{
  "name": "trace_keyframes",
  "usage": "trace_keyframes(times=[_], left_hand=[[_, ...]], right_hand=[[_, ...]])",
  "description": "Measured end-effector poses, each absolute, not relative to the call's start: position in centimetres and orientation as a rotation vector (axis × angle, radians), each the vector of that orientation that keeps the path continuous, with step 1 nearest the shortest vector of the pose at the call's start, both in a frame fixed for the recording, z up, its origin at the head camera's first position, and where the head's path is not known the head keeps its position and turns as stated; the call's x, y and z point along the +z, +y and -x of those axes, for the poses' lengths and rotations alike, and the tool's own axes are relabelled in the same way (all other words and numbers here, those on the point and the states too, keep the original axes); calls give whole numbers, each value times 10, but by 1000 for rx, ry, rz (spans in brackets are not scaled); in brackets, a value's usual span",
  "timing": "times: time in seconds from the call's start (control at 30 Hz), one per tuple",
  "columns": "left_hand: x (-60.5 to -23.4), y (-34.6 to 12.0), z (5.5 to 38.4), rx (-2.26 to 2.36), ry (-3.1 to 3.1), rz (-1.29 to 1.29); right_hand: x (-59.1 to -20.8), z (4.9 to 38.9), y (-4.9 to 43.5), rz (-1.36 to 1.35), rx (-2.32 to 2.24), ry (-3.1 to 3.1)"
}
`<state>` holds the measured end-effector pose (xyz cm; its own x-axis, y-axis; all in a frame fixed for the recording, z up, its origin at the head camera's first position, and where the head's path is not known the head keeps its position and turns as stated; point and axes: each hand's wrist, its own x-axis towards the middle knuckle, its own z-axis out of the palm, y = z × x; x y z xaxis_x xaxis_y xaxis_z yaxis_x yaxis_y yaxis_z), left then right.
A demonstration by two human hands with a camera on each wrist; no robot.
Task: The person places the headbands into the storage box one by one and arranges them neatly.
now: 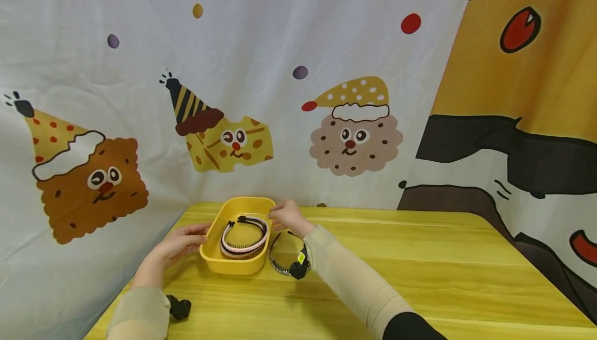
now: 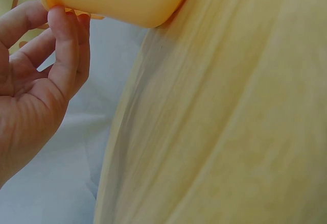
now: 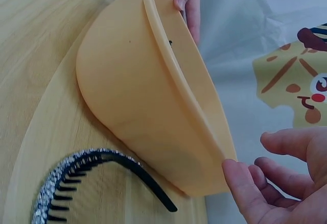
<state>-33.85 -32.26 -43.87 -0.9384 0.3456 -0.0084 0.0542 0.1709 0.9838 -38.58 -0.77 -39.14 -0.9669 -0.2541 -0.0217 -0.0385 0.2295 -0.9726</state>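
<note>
A yellow plastic basket (image 1: 235, 266) stands on the table with several headbands (image 1: 242, 250) inside, among them a pale pink one and a dark one with comb teeth. My left hand (image 1: 179, 241) pinches its left rim, fingertips just under the lip in the left wrist view. On the opposite side my right hand (image 1: 290, 216) touches the rim near the far right corner. In the right wrist view, that hand's fingers (image 3: 242, 188) are spread apart, one fingertip against the rim. Beside the basket, under my right forearm, lies a headband with silver glitter and black teeth (image 3: 51, 188).
The yellow wood-grain table (image 1: 420, 272) reaches far to the right. Behind it hangs a white curtain (image 1: 261, 34) printed with cartoon biscuits and cheese. Close to the basket runs the table's left edge (image 2: 118, 117). Black wrist devices (image 1: 179, 309) sit at both sleeves.
</note>
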Motion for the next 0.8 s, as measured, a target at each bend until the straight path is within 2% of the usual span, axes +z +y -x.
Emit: trace_keyframes(times=[0.8], left_hand=[[-440,-323,340,1833,2228,-358]], right_hand=[[-399,386,61,267,-1751,2328]])
